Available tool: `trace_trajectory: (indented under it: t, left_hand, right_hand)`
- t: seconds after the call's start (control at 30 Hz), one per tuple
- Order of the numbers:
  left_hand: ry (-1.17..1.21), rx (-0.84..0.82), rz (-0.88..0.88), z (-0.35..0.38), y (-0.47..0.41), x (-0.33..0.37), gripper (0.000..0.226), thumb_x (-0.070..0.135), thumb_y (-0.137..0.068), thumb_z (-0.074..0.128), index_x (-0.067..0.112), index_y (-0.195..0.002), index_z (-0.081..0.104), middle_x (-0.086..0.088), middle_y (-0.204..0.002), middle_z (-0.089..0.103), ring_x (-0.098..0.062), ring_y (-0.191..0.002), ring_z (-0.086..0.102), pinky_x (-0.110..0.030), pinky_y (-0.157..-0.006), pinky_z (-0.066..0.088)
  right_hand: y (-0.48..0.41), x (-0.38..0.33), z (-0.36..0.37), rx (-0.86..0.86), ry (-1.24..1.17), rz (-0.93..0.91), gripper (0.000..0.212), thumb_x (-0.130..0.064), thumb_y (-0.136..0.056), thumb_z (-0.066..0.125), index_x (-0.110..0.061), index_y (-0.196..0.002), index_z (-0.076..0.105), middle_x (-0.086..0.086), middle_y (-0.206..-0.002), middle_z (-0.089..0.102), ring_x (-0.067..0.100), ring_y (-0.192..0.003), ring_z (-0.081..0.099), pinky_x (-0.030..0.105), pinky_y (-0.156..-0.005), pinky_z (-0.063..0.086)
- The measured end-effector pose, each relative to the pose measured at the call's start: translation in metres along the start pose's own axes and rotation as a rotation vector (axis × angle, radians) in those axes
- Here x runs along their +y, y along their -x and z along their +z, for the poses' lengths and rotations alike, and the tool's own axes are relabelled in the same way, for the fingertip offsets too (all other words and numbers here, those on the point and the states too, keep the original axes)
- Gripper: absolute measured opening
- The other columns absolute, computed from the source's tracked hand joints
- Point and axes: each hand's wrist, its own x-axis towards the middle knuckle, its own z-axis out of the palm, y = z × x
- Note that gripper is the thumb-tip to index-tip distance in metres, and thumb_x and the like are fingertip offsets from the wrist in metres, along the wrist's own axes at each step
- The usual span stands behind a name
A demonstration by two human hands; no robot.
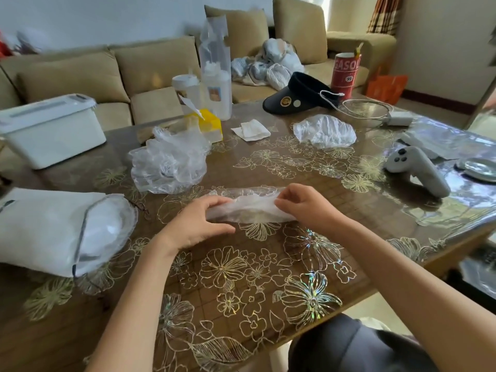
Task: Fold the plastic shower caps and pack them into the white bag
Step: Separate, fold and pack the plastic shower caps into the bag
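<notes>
**Step in hand: folding.** The cap (249, 204) lies on the table (241, 277) just ahead of the person, drawn out into a narrow band running from 9 to 3 o'clock. The left hand (198, 224) grips the 9 o'clock end, with its fingers curled over the film. The right hand (308, 208) pinches the 3 o'clock end between thumb and fingertips. Both grips are narrow and both hold the cap.

**Next move (judged).** The band looks ready to be folded end over end into a short packet. That calls for bringing one end across to the other and pressing out trapped air so the film does not spring open. The packet then goes to the bag (40, 229), which lies on its side at 9 o'clock of the hands with its mouth facing 3 o'clock. Clear film shows in that mouth, so some packing appears done.

**Work remaining.** A heap (169, 162) of film lies at 11 o'clock, though how many caps it holds cannot be told. A loose cap (324, 131) lies at 1 o'clock. Both are well apart from the hands.

**Appearance.** The cap is thin, clear and crinkled. It looks milky where layers overlap, and the table's pattern shows faintly through it.
</notes>
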Motion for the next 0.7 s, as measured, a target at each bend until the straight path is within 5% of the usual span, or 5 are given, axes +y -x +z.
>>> trace_trajectory:
  t: [0.1,0.2,0.37,0.57,0.7]
  left_hand:
    - [-0.031,0.137,-0.020,0.002,-0.003,-0.006,0.030,0.013,-0.085,0.068,0.022,-0.112,0.062,0.007,-0.113,0.058,-0.009,-0.104,0.052,-0.020,-0.089,0.034]
    - [0.006,0.228,-0.035,-0.001,-0.003,-0.016,0.013,0.021,-0.088,0.063,0.026,-0.099,0.067,0.013,-0.099,0.064,-0.007,-0.095,0.055,-0.021,-0.083,0.038]
    - [0.150,0.284,-0.007,-0.006,-0.002,-0.016,0.016,0.018,-0.089,0.061,0.029,-0.079,0.067,0.020,-0.086,0.064,0.014,-0.081,0.056,0.003,-0.070,0.034]
    - [0.280,0.183,-0.100,-0.009,-0.003,-0.017,0.023,0.034,-0.088,0.057,0.018,-0.084,0.073,0.005,-0.078,0.074,-0.013,-0.083,0.069,-0.029,-0.086,0.049]
    - [0.066,0.358,-0.177,0.008,-0.007,-0.011,0.034,0.034,-0.095,0.050,0.012,-0.081,0.070,0.002,-0.078,0.066,-0.012,-0.074,0.059,-0.022,-0.066,0.041]
  right_hand:
    - [0.000,-0.002,-0.002,-0.100,-0.053,0.006,0.015,-0.028,-0.091,0.060,-0.015,-0.096,0.054,-0.005,-0.080,0.054,0.006,-0.064,0.047,0.015,-0.055,0.036]
    - [0.000,0.001,-0.004,-0.271,0.062,0.025,0.052,-0.034,-0.072,0.079,-0.018,-0.110,0.049,-0.006,-0.100,0.055,0.009,-0.085,0.053,0.018,-0.064,0.041]
    - [-0.004,0.008,-0.004,-0.023,0.244,-0.099,0.030,-0.019,-0.086,0.067,-0.018,-0.064,0.046,-0.009,-0.065,0.046,0.009,-0.058,0.043,0.015,-0.045,0.026]
    - [-0.006,0.008,-0.022,-0.098,0.108,0.033,0.032,-0.020,-0.089,0.064,-0.018,-0.061,0.048,-0.013,-0.050,0.045,-0.003,-0.037,0.038,0.010,-0.042,0.028]
    - [-0.020,0.015,-0.010,-0.020,0.032,0.115,0.039,-0.036,-0.092,0.058,-0.016,-0.062,0.043,-0.001,-0.060,0.049,0.015,-0.058,0.045,0.027,-0.060,0.039]
